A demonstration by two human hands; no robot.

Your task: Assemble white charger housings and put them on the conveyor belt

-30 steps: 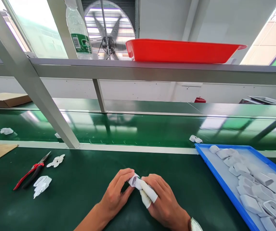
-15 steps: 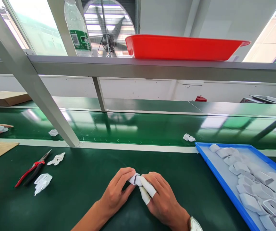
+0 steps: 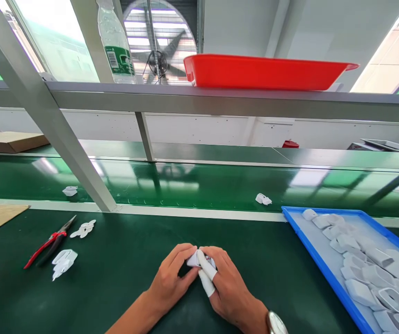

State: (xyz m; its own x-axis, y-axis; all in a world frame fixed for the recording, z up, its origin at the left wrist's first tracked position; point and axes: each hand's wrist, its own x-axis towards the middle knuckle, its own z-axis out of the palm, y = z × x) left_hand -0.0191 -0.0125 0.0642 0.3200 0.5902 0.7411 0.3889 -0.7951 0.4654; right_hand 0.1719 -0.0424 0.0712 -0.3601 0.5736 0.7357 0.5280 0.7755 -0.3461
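One camera, worn on my head.
It looks forward and down over the green table (image 3: 116,278). My left hand (image 3: 169,280) and right hand (image 3: 229,287) are close, low in the middle. The belt (image 3: 202,185) and the shelf (image 3: 220,99) are farther off. The blue tray (image 3: 312,253) sits at the right edge.

Our left hand (image 3: 171,278) and right hand (image 3: 225,283) meet at near centre of table (image 3: 123,260), small part (image 3: 194,259) pinched between them. Pliers (image 3: 48,243) well left of us; parts tray (image 3: 327,210) at right, housings (image 3: 366,273) in it. Belt (image 3: 202,185) behind table; bottle (image 3: 116,46), upper tray (image 3: 265,72) on shelf (image 3: 220,95) overhead.
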